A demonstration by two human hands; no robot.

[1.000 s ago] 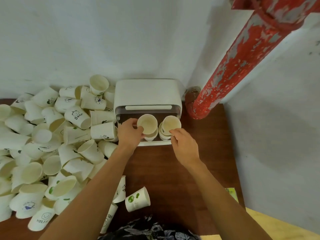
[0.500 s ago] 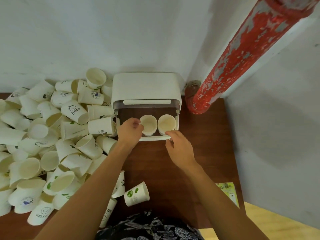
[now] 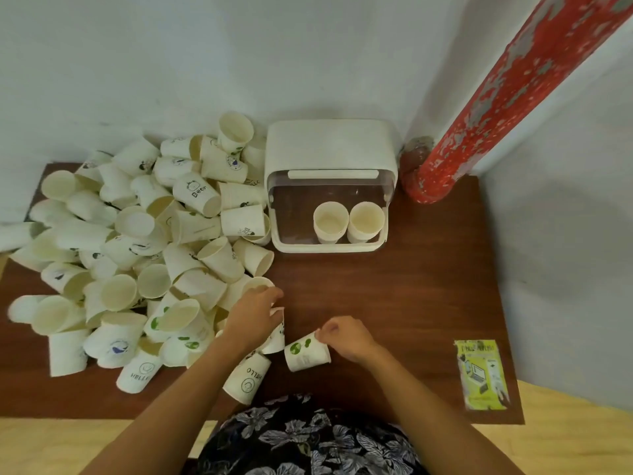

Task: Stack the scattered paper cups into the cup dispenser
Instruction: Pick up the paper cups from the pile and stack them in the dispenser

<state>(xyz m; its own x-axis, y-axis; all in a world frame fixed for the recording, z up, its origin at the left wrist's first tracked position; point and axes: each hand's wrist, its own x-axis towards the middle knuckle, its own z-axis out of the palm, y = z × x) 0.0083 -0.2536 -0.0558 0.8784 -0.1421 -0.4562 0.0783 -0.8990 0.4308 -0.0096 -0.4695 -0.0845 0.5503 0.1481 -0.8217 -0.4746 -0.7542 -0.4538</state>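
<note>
Dark brown wooden table (image 3: 394, 303), pushed into the corner. On its left, a big heap of paper cups (image 3: 137, 252); at the back stands the white cup dispenser (image 3: 330, 149); a yellow-green packet (image 3: 483, 375) lies flat near the right edge.

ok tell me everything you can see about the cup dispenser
The dispenser is a white, plastic-looking box with rounded corners, standing on the brown table against the wall, between the cup pile and the red pipe. Its front is a clear, tinted cover with a white bar handle along the top. Inside, above a white base lip, two cup stacks stand side by side toward the right, mouths up. Pile cups crowd its left side. Neither hand touches it.
</note>
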